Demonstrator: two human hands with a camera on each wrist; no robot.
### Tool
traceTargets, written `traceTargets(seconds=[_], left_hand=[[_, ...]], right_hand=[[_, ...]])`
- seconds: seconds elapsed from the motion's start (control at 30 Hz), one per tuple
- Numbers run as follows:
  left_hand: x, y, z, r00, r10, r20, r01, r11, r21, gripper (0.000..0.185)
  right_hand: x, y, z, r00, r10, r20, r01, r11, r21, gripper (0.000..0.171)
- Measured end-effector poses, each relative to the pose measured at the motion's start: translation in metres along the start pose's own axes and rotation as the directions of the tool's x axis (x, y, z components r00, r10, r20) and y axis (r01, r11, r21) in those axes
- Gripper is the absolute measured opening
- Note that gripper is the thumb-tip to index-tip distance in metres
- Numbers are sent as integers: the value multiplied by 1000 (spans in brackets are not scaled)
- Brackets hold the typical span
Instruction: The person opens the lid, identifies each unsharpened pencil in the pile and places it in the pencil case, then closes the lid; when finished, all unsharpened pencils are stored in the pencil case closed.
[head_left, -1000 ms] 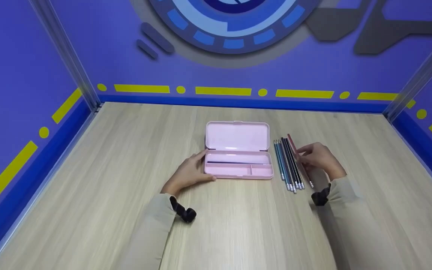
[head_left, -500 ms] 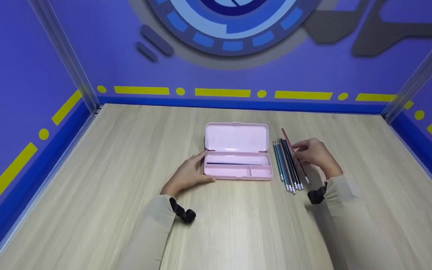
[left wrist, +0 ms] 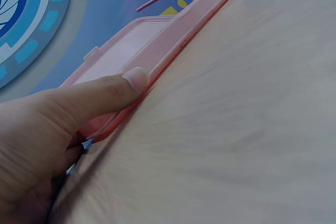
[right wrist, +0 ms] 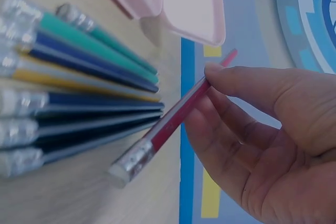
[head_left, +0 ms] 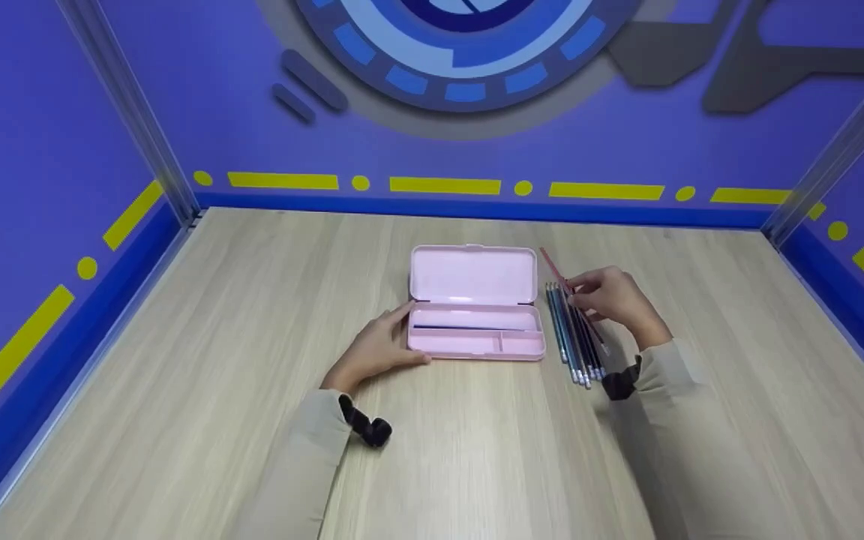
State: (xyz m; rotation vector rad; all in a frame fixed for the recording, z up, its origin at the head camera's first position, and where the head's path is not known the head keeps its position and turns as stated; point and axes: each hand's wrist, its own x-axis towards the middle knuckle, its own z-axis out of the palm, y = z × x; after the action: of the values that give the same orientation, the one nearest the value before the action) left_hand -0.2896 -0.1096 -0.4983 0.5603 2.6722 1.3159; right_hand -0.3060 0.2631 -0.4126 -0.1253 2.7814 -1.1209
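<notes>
A pink pencil case lies with its lid raised, and one dark pencil rests in its long rear compartment. My left hand grips the case's left end, its thumb against the front wall. Between thumb and fingers, my right hand pinches a red pencil, its silver-banded white eraser end pointing back toward me. That pencil is tilted over a row of pencils, blue, green, yellow and black, lying right of the case with their erasers toward me.
The wood-grain table reaches back to a blue-purple wall with yellow dashes. Side walls with metal corner posts stand left and right. Each wrist wears a black camera.
My right hand has lifted the red pencil from the right edge of the row and carried it left over the other pencils, toward the case. The left hand stays on the case.
</notes>
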Motion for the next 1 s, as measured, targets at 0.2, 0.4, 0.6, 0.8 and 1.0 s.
traceTargets(seconds=[0.2, 0.4, 0.6, 0.8, 1.0], left_hand=[[1, -1, 1, 1000, 3, 1, -3, 1000, 3, 100], [1, -2, 1, 1000, 10, -2, -10, 1000, 6, 101], [1, -3, 1, 1000, 5, -1, -5, 1000, -1, 102], [0, -2, 0, 1000, 15, -5, -15, 1000, 3, 101], [0, -1, 1, 1000, -10, 0, 10, 1000, -7, 101]], right_hand=[[4, -11, 4, 999, -45, 12, 45, 999, -24, 33], [10, -24, 10, 994, -103, 17, 105, 991, -89, 29], [14, -37, 20, 982, -184, 29, 186, 975, -121, 26], [17, -48, 30, 971, -228, 70, 233, 969, -87, 25], [19, -59, 40, 957, -275, 90, 282, 956, -84, 25]])
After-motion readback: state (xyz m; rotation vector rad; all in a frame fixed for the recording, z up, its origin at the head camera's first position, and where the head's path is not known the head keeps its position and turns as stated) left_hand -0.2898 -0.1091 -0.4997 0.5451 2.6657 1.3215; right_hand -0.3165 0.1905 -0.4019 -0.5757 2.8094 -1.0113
